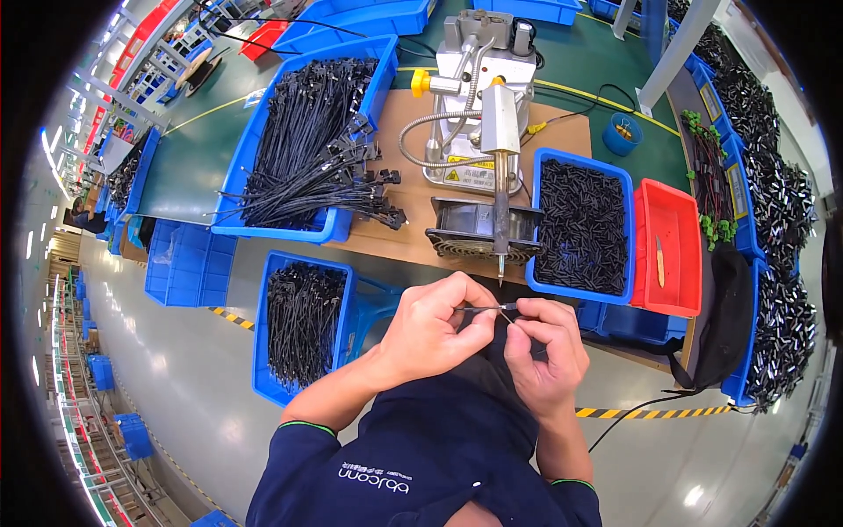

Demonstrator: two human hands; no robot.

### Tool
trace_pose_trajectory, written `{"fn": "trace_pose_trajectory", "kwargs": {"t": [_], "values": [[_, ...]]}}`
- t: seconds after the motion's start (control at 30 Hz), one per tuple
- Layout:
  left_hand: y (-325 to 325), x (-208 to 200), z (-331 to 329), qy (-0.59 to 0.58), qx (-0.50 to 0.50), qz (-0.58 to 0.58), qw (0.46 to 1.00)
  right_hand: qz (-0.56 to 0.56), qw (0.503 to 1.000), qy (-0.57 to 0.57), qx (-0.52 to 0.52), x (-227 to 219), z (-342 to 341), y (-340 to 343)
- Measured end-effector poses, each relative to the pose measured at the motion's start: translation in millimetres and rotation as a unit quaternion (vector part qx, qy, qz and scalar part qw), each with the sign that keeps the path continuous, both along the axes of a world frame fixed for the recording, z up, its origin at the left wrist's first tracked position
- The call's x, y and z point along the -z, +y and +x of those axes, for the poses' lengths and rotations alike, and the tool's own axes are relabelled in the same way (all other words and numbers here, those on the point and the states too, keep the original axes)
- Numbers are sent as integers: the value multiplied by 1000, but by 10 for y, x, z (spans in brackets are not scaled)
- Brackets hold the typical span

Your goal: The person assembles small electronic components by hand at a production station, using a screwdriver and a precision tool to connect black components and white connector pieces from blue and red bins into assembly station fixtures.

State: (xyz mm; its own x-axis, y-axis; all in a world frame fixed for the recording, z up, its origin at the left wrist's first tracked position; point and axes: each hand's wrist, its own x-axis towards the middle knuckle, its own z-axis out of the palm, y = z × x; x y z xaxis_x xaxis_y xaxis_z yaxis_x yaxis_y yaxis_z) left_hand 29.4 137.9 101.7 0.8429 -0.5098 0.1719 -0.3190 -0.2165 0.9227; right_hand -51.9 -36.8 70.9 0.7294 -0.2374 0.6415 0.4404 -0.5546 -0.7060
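Observation:
Just below the soldering iron's tip, my two hands meet in front of my body. My left hand (pixel 439 323) pinches a thin black cable (pixel 474 308) between thumb and forefinger. My right hand (pixel 548 351) is closed on a small black connector piece (pixel 510 306) in line with that cable. A thin light strand, perhaps solder wire, slants down to the right thumb; its other end I cannot make out. Above hangs the soldering iron (pixel 501 211), tip pointing down, fixed to a metal stand (pixel 474 105). A black fan (pixel 457 230) stands behind the iron.
Blue bins of black cables (pixel 307 132) (pixel 303 321) lie to the left. Right of the iron are a blue bin of small black parts (pixel 582 224) and a red tray (pixel 665 202) holding a small yellow-handled tool. A small blue cup (pixel 623 133) sits farther back.

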Motion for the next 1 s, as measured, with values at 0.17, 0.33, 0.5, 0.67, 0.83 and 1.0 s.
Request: {"fn": "trace_pose_trajectory", "kwargs": {"t": [0.17, 0.33, 0.5, 0.67, 0.83, 1.0], "values": [[0, -8, 30, -5, 6, 8, 1000, 13, 1000, -3, 7, 36, 46, 4], [-24, -76, 63, -12, 0, 29, 1000, 11, 1000, 1, 11, 14, 73, 1], [-25, -104, 105, -22, 2, 45, 999, 12, 1000, -4, 10, 19, 118, -3], [-21, -150, 163, -41, 6, 61, 997, 8, 1000, -8, 15, -11, 160, 1], [-45, -193, 204, -56, 1, 63, 996, 12, 1000, -11, 18, -21, 209, -2], [-38, -239, 251, -63, 5, 79, 995, 15, 1000, -13, 14, -49, 244, 1]]}}
